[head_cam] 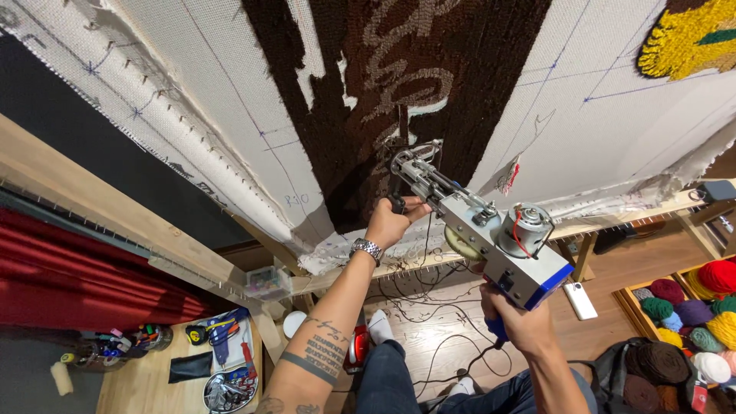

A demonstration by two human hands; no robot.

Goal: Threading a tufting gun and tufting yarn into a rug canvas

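We are pressing the tufting gun [468, 222] needle-first against the brown pile [399, 84] of the stretched white cloth [230, 92], our left hand [392, 222] curling its fingers tight around the black front handle. Our right hand [517, 318] is wrapping fully around the blue rear grip (its motor sitting exposed on top), with yarn balls [690, 322] lying well apart.

Counts at the tufting frame

2 hands, left hand [392, 222] and right hand [518, 322], 1 tufting gun [491, 234], 1 wristwatch [368, 248], 1 stretched cloth [222, 100], 1 white phone [580, 300], 1 tape measure [198, 333].
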